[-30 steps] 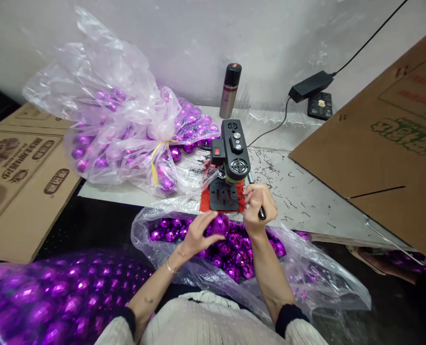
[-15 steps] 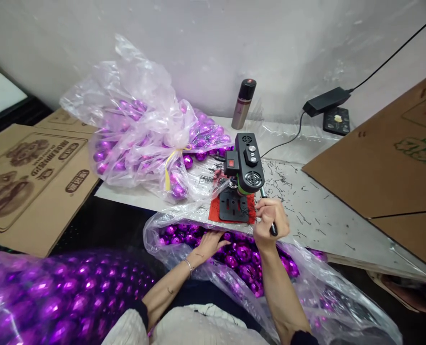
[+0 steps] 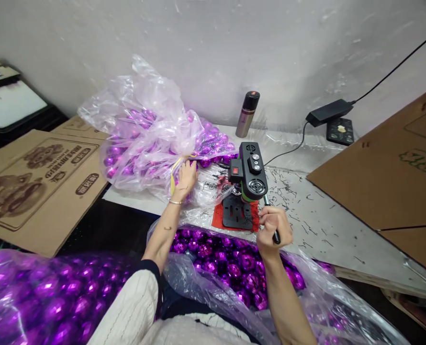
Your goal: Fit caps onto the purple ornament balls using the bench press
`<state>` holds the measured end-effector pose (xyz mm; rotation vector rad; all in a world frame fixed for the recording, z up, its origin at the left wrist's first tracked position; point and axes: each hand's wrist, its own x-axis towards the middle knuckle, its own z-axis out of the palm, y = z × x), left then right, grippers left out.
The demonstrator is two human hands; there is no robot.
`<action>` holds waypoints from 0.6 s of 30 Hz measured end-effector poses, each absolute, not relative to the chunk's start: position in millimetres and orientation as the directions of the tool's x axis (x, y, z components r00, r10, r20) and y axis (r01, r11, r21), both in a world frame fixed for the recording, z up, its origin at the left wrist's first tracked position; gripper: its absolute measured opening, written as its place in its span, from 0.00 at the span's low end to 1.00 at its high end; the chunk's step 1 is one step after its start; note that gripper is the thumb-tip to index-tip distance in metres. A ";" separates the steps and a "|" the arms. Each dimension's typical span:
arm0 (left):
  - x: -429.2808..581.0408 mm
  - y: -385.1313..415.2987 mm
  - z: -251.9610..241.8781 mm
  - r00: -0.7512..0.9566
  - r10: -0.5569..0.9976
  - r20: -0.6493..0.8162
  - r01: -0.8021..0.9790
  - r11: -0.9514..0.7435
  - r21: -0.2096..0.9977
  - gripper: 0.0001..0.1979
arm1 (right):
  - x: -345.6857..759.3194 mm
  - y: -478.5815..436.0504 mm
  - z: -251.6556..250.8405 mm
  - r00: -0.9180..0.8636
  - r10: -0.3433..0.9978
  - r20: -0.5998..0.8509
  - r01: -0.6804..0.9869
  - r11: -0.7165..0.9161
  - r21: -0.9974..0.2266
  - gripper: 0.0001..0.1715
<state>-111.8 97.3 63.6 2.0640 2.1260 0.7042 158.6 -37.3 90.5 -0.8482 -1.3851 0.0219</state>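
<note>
My right hand (image 3: 274,230) is wrapped round the black-gripped lever handle (image 3: 276,236) of a small black press machine (image 3: 253,171). Under the machine's head, its black slotted base plate (image 3: 237,213) rests on a red sheet (image 3: 218,216), and no ball shows on the plate. At the gathered neck of a clear plastic bag (image 3: 151,96), my left hand (image 3: 186,178) bends its fingers over a shiny purple ball, whose edge just shows; the fingertips are partly hidden. Many faceted purple balls (image 3: 234,268) lie in an open plastic bag (image 3: 198,282) in front of me.
A spray can (image 3: 248,115) stands by the wall. Black bits of string litter the white tabletop (image 3: 317,211). To the right are a cardboard box (image 3: 388,177), a power adapter (image 3: 330,112) and a phone (image 3: 340,131). Flattened cardboard (image 3: 37,182) and another bag of purple balls (image 3: 55,297) are on the left.
My left hand has left the open bag in front and reached forward and left to the tied bag. My right hand keeps its hold on the lever. The view has shifted slightly.
</note>
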 end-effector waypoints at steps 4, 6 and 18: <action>-111.4 127.3 63.8 -0.111 0.985 0.133 0.956 0.069 0.285 0.25 | 159.2 -37.0 89.6 0.225 0.475 0.851 0.463 0.716 -0.522 0.21; -111.0 128.1 67.5 -0.118 0.988 0.101 0.933 0.076 0.351 0.24 | 158.9 -36.7 90.2 0.219 0.471 0.854 0.470 0.717 -0.516 0.21; -85.9 46.0 42.5 -0.071 0.962 -0.264 -0.114 0.255 0.960 0.37 | 157.9 -35.5 94.3 0.218 0.472 0.854 0.469 0.717 -0.516 0.22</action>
